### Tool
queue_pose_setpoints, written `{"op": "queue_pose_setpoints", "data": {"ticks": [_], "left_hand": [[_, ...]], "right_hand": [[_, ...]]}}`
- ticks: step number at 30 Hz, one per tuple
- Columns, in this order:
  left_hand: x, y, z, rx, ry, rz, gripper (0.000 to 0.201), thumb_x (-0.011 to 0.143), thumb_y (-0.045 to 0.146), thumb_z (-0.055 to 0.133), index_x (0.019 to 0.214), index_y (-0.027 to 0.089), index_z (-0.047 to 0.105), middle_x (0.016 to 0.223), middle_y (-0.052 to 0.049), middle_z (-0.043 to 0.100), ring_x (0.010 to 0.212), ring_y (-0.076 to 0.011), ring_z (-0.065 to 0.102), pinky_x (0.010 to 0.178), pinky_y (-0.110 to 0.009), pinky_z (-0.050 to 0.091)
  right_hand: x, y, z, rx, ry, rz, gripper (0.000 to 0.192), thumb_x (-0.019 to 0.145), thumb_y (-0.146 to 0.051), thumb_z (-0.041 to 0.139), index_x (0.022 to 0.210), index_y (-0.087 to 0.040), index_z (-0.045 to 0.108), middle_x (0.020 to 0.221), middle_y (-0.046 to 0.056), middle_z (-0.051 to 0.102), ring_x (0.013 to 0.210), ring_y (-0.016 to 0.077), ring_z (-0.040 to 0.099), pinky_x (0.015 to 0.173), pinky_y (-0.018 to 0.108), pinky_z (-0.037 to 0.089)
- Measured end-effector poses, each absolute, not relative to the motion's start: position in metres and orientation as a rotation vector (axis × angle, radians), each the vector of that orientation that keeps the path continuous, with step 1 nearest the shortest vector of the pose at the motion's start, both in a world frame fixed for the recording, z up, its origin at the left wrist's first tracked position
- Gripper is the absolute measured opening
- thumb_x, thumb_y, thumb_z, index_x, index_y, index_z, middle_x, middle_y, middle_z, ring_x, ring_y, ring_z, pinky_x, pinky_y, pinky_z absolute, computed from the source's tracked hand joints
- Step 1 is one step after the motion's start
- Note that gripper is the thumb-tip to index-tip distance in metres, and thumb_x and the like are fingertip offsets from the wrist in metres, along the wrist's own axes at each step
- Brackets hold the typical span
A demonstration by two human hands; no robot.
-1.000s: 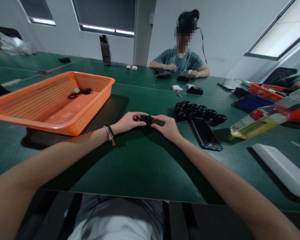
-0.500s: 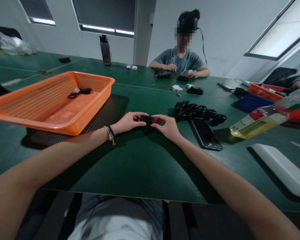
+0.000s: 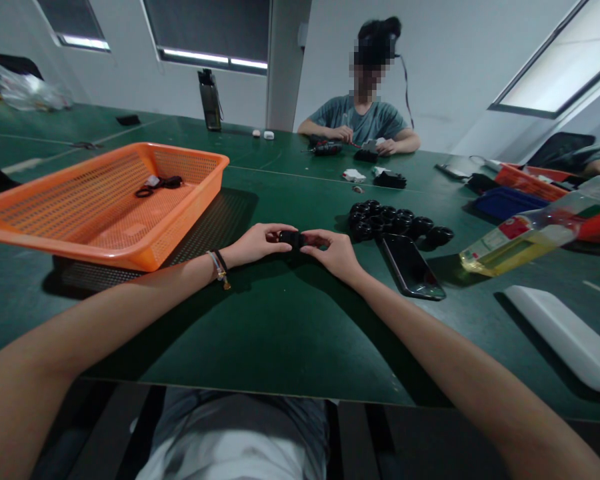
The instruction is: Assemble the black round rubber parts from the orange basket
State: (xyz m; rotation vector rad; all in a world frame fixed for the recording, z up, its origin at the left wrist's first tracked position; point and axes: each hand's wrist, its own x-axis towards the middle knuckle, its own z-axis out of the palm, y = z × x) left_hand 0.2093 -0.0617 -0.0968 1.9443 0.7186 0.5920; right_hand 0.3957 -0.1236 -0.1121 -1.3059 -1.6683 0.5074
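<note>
Between my hands is a small black part (image 3: 292,239), too dark and small to name more exactly. Fingers and thumb of my left hand (image 3: 260,243) pinch its left end. At its right end, the fingertips of my right hand (image 3: 333,252) close on it from the other side. Just beyond my right hand lies a cluster of glossy black round parts (image 3: 387,220), with several pieces touching one another. A phone (image 3: 413,267) with a dark screen rests in front of that cluster, to the right of my right wrist.
An orange perforated basket (image 3: 180,227) at the left holds a black cable (image 3: 160,185). To the right are a tilted bottle of yellow liquid (image 3: 510,247) and a white flat block (image 3: 565,337). Across the green table (image 3: 260,333), a person (image 3: 360,120) handles small parts beside a drill (image 3: 325,147).
Almost nothing differs. Both hands stay in place on the small black part, with only a very slight shift of the view.
</note>
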Motion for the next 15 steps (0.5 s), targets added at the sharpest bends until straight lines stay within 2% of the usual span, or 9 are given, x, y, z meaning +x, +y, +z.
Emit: {"op": "queue_pose_setpoints", "data": {"ticks": [15], "left_hand": [[0.2093,-0.0604,-0.0980,1.927,0.701,0.602,0.051,0.069,0.027,0.065,0.116,0.012,0.056,0.106,-0.010,0.064,0.091,-0.0189,0.061,0.086,-0.036,0.046]], "right_hand": [[0.3961,-0.1230,-0.1127,-1.330,-1.675,0.497,0.023,0.067,-0.020,0.068,0.090,-0.016,0.070,0.080,0.005,0.072,0.071,0.0174,0.067,0.073,0.033,0.055]]}}
